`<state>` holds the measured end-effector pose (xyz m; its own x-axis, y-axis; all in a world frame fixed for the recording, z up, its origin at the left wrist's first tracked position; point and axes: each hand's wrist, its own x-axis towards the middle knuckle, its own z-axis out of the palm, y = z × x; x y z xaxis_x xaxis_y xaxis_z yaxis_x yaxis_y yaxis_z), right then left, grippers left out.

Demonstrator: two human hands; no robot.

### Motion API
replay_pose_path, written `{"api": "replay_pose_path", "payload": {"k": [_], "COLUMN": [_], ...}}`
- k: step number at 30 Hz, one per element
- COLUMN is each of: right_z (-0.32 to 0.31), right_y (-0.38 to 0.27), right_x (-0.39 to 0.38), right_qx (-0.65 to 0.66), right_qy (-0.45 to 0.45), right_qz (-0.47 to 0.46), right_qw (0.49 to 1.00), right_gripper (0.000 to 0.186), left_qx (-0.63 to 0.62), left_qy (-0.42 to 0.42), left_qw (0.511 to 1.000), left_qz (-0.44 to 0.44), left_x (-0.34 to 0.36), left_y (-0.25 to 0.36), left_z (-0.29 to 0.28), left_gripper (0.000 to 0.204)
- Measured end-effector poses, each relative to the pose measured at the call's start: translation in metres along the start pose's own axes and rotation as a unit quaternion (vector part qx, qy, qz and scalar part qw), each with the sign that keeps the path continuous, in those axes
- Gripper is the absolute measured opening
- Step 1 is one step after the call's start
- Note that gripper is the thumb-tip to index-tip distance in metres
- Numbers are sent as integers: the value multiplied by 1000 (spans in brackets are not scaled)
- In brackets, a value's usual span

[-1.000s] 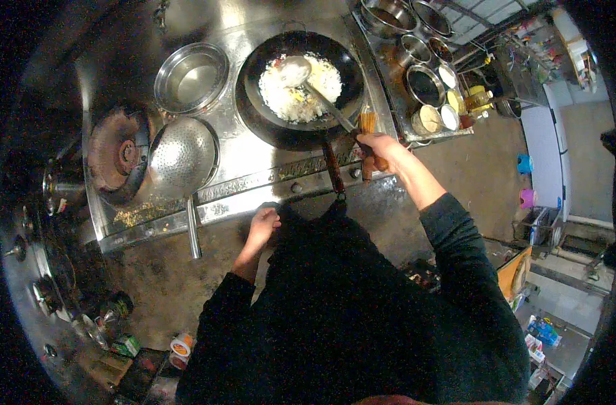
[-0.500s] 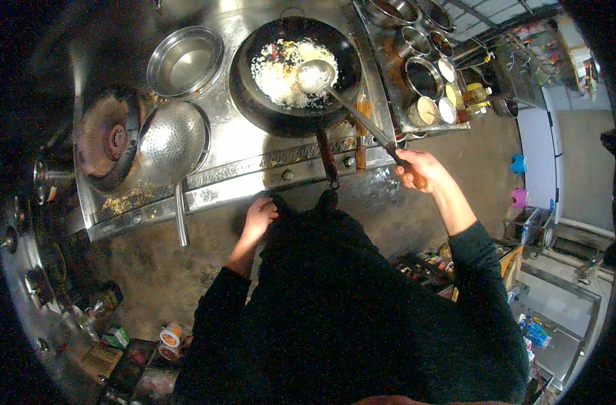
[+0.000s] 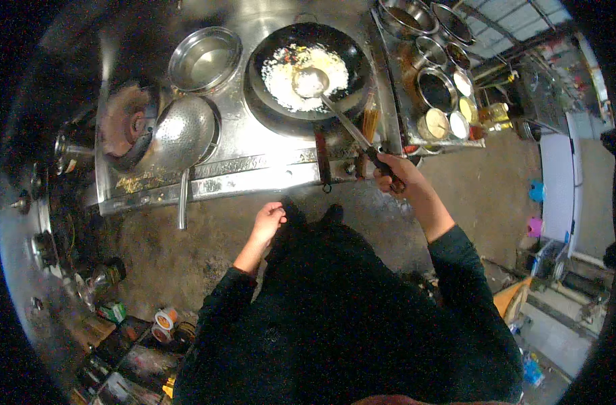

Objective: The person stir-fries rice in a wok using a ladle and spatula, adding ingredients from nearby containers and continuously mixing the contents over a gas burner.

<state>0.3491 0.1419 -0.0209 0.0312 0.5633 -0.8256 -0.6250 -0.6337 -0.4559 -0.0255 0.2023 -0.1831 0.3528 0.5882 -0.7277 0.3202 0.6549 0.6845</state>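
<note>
A ladle (image 3: 348,125) is dipping its bowl into white rice (image 3: 280,79) inside a wok (image 3: 356,75), which is sitting toward the right edge of the stovetop (image 3: 237,148). The right hand (image 3: 404,177), just beyond the front edge, is gripping its handle with fingers wrapped round. The left hand (image 3: 270,217) is hanging in a loose fist, nothing showing in it. A strainer (image 3: 183,135) is overhanging the front edge near the left corner.

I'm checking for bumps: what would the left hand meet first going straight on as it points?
Probably the stove front, ahead of the left hand, though depth is unclear and it might pass above.
</note>
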Motion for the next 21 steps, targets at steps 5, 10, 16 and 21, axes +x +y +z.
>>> {"api": "replay_pose_path", "payload": {"k": [5, 10, 16, 21], "right_z": [-6, -28, -31, -37], "right_y": [3, 5, -11, -42], "right_x": [-10, 6, 45, 43], "right_qx": [-79, -62, -272, -469], "right_qy": [-23, 8, 54, -136], "right_qz": [26, -3, -165, -330], "right_qw": [996, 998, 947, 808], "right_gripper": [22, 25, 26, 27], "left_qx": [-20, -33, -31, -9], "left_qy": [55, 55, 73, 25], "left_qw": [998, 998, 996, 997], "left_qz": [32, -1, 34, 66], "left_x": [-15, -29, -29, -17], "left_y": [-16, -31, -31, -27], "left_z": [17, 29, 53, 65], "left_gripper": [28, 27, 25, 24]}}
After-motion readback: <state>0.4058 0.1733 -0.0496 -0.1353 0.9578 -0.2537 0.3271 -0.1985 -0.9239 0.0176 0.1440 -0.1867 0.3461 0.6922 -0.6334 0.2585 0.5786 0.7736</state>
